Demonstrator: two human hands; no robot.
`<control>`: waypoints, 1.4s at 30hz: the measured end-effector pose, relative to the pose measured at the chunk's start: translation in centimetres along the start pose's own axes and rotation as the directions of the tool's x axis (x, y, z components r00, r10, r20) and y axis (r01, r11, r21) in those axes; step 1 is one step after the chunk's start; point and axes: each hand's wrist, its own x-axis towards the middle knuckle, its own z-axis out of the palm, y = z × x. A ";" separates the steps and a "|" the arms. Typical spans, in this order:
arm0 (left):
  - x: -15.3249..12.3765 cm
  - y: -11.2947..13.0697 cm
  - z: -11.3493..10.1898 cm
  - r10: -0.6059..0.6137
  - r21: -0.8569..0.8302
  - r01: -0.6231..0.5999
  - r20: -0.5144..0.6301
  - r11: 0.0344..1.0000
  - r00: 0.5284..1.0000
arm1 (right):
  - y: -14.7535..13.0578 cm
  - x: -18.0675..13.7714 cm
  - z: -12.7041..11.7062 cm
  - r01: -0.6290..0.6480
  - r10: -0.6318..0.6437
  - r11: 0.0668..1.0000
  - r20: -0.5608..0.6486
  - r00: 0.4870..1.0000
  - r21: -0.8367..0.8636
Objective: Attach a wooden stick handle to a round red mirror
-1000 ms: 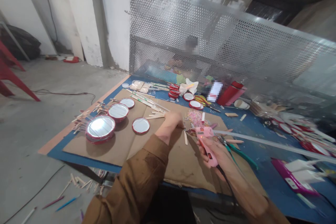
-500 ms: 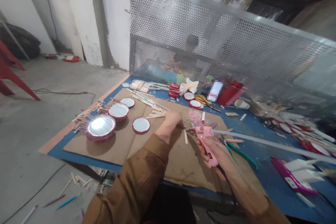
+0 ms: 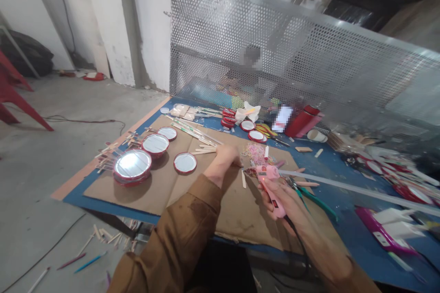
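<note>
Head view: right hand (image 3: 280, 197) wrapped round the handle of a pink plastic glue gun (image 3: 269, 172), fingers clamped on the grip; a long translucent glue stick (image 3: 330, 180) runs out of its back end towards the right edge. Nozzle points left, its tip at the upper end of a short, flat, pale wooden stick (image 3: 244, 180) lying on a brown cardboard sheet (image 3: 237, 219); touching or just apart, cannot tell. Left hand (image 3: 227, 155), in a brown cuffed sleeve (image 3: 192, 210), is low over the cardboard, just left of the nozzle; fingers mostly hidden, cannot tell whether together, apart or pinching anything. Beside that hand, a few loose pale wooden sticks (image 3: 205, 149). Farther left, one flat round red-rimmed disc with a silvery face (image 3: 185, 163), then larger stacked red-rimmed rounds (image 3: 132, 165) near the cardboard's left edge. Beyond the glue gun, a scatter of small pink and multicoloured rings (image 3: 253, 152); to its right, green-handled pliers (image 3: 319, 201). Cardboard lies on a blue tabletop (image 3: 347, 203); purple power strip with white plugs (image 3: 381, 236) at right. Red cylindrical bottle (image 3: 301, 121) at the back, before a perforated grey metal panel (image 3: 213, 18), another person dimly visible through the holes
</note>
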 end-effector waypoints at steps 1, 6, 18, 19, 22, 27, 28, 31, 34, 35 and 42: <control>0.0 0.0 0.0 0.004 0.002 -0.004 -0.001 1.000 1.000 | -0.5 -0.5 0.0 0.017 -0.018 1.000 -0.006 1.000 -0.017; 0.2 0.0 0.1 -0.002 -0.011 0.002 -0.006 1.000 1.000 | -1.8 -2.1 0.1 0.078 -0.082 0.993 -0.039 0.996 -0.087; 0.1 0.1 0.0 -0.012 -0.003 0.012 -0.002 1.000 1.000 | -2.1 -3.1 0.0 0.120 -0.123 0.986 -0.019 0.992 -0.118; 0.1 0.1 0.0 -0.015 -0.006 0.015 -0.001 1.000 1.000 | -2.2 -3.2 0.0 0.117 -0.120 0.986 -0.018 0.993 -0.119; 0.2 0.0 0.1 -0.010 -0.008 0.010 -0.013 1.000 1.000 | -2.0 -3.0 0.1 0.107 -0.111 0.988 -0.032 0.993 -0.108; 0.6 -0.1 0.2 0.001 0.001 -0.001 -0.006 1.000 1.000 | -1.4 -1.8 0.3 0.070 -0.074 0.992 -0.035 0.997 -0.103; 0.7 -0.1 0.2 0.000 0.002 0.000 -0.003 1.000 1.000 | -1.3 -1.7 0.4 0.061 -0.064 0.993 -0.034 0.997 -0.102; 0.8 0.0 0.3 0.001 -0.010 -0.001 -0.020 1.000 1.000 | -1.4 -1.9 0.4 0.058 -0.062 0.993 -0.037 0.997 -0.099; 0.7 0.0 0.3 -0.005 -0.004 0.005 -0.022 1.000 1.000 | -1.7 -2.9 0.3 0.096 -0.101 0.990 -0.043 0.994 -0.103; 0.7 0.0 0.3 -0.008 0.001 0.008 -0.017 1.000 1.000 | -1.8 -3.2 0.3 0.105 -0.110 0.989 -0.041 0.993 -0.102; 1.0 -0.1 0.4 -0.012 -0.002 0.012 -0.013 1.000 1.000 | -1.9 -2.3 0.9 0.053 -0.056 0.993 -0.024 0.998 -0.106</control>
